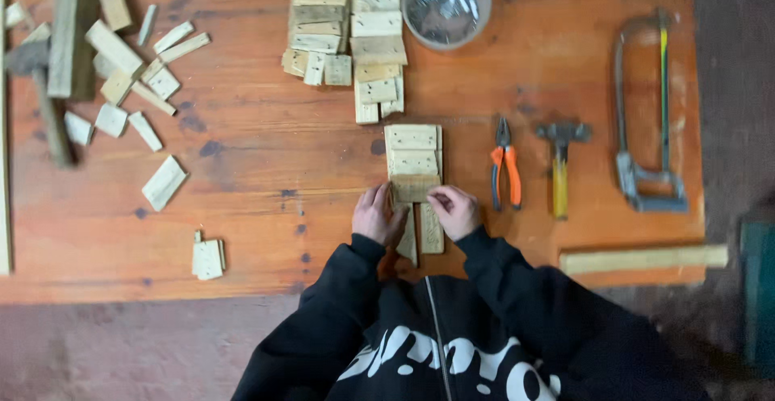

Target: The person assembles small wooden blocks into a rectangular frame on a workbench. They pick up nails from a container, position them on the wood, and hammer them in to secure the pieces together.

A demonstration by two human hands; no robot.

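Now, left hand (376, 214): curled, fingertips pressing the left edge of the darker wooden block (415, 188)
Right hand (454, 210): fingers bent, pinching the same block's right end
Darker wooden block: lies crosswise over two upright wooden slats (430, 231), just below two pale blocks (412, 149)
Pliers (505, 165): orange handles, just right of the hands
Hammer (560, 167): yellow handle, beside the pliers
Hacksaw (647, 119): near the right edge of the tabletop (266, 159)
Plastic tub of nails (446, 3): top centre
Stacked blocks (347, 38): well above the hands
Loose offcuts (129, 86): scattered left
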